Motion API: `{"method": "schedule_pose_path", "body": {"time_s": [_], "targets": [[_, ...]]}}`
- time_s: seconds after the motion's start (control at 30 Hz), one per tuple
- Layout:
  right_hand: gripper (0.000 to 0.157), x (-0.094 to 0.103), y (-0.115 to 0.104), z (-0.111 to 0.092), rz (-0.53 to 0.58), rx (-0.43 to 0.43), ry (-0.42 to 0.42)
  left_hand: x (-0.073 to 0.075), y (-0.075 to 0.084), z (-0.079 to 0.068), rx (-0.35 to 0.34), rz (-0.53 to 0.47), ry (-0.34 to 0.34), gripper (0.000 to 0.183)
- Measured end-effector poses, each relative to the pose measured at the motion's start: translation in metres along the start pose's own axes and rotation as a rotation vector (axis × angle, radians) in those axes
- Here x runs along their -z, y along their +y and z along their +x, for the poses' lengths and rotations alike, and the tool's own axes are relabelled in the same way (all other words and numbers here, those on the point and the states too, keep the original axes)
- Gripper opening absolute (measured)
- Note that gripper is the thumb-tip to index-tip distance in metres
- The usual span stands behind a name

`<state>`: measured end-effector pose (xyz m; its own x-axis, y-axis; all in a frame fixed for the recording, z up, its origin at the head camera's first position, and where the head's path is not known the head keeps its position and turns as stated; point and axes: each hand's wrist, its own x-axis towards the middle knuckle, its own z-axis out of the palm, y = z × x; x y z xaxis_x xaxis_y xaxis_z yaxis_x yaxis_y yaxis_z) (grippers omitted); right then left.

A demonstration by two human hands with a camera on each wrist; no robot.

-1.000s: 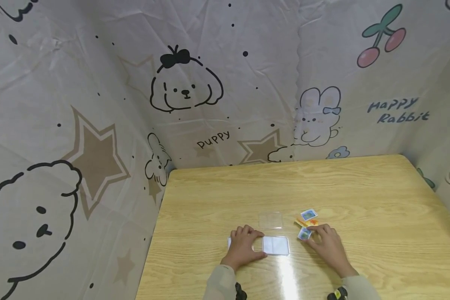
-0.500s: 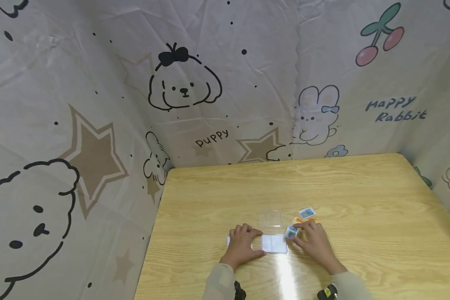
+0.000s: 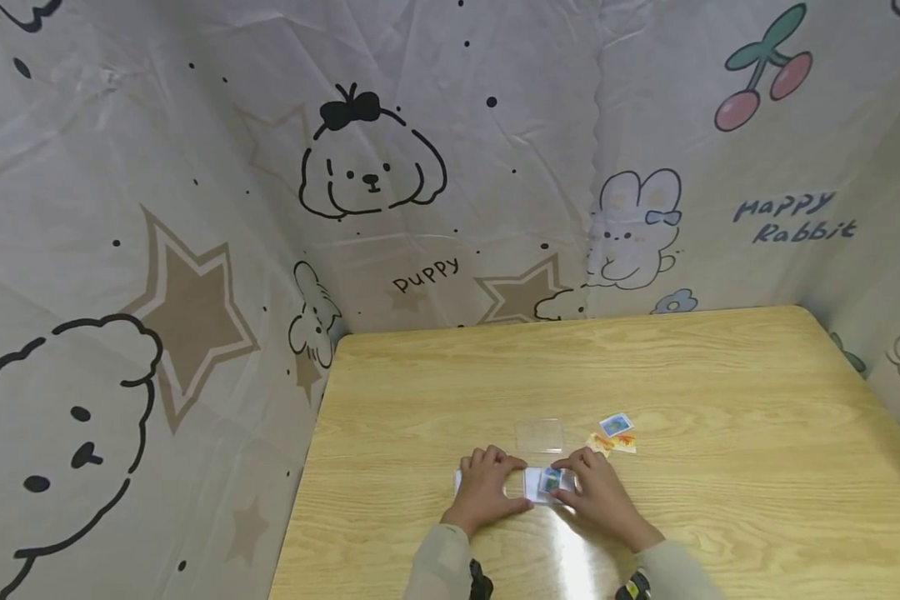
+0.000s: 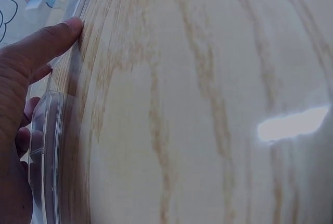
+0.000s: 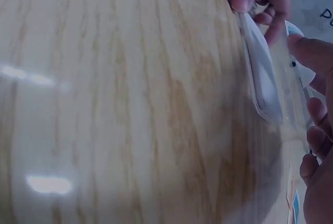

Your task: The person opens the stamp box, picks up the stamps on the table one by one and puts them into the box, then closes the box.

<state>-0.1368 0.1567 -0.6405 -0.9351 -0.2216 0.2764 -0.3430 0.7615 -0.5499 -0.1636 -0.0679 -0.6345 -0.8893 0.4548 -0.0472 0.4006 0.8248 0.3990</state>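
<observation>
My left hand holds the left end of a shallow clear plastic case with a white insert, its thumb at the near corner and its index finger at the far one. Between the thumb and finger of my right hand is a small blue stamp with a white border, held over the case's right half. That stamp looks bent in the right wrist view. Another clear case lies under my left hand, which hides most of it.
A thin clear plastic lid lies just beyond the case. Farther right is another blue stamp, with orange-and-yellow paper pieces beside it. The wooden table meets a printed cloth backdrop at its far edge.
My right hand has carried the blue stamp left from beside the orange pieces to over the case. My left hand has stayed at the case's left end.
</observation>
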Motion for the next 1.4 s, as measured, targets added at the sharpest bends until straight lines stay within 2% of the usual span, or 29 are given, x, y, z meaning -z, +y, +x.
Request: {"method": "schedule_pose_path", "body": {"time_s": [0.3, 0.6, 0.97, 1.2, 1.4], "targets": [[0.038, -0.008, -0.005, 0.0, 0.015, -0.013, -0.091, -0.003, -0.002, -0.001, -0.016, 0.004, 0.029, 0.058], [0.037, -0.013, -0.004, 0.003, 0.017, -0.014, -0.113, -0.001, -0.001, 0.001, -0.015, 0.024, 0.029, 0.058], [0.042, -0.015, -0.005, 0.003, 0.025, -0.02, -0.158, -0.005, -0.004, -0.001, -0.021, 0.012, 0.038, 0.057], [0.044, -0.015, -0.004, 0.003, 0.029, -0.025, -0.138, -0.005, -0.003, 0.0, -0.014, 0.011, 0.03, 0.058], [0.045, -0.013, -0.005, 0.006, 0.035, 0.03, -0.032, -0.005, -0.004, -0.001, -0.022, 0.014, 0.038, 0.059]]}}
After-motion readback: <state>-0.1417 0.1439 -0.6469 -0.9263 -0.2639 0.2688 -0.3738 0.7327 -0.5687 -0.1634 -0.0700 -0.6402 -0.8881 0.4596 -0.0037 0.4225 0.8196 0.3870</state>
